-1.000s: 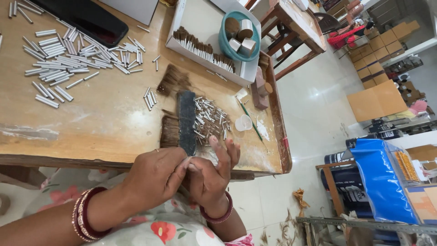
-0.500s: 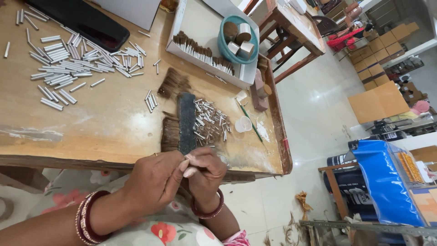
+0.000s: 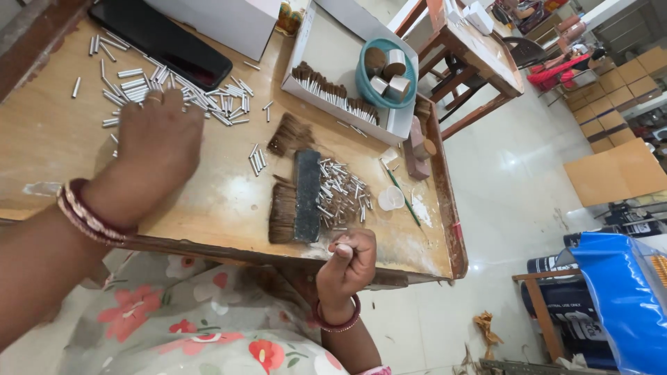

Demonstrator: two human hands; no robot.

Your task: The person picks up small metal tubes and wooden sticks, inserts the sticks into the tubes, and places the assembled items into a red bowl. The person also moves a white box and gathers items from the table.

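My left hand (image 3: 156,139) reaches out over the wooden table (image 3: 55,139) and rests fingers-down on a spread of short silver metal tubes (image 3: 208,94); its fingertips are hidden. My right hand (image 3: 347,264) is closed at the table's front edge, pinching a small pale piece whose tip shows at the thumb. Just beyond it lie a dark flat block (image 3: 306,196), brown bristle tufts (image 3: 283,212) and a heap of small metal ferrules (image 3: 340,191).
A shallow white box (image 3: 319,42) at the back holds a row of finished brush tips (image 3: 333,90) and a teal bowl (image 3: 365,76). A black slab (image 3: 163,42) lies far left. A thin green stick (image 3: 403,198) lies near the right rim. Beyond are tiled floor and a blue bag (image 3: 625,298).
My two hands were together at the front edge. The left hand has since moved away up-left onto the metal tubes, while the right stays closed near the edge.
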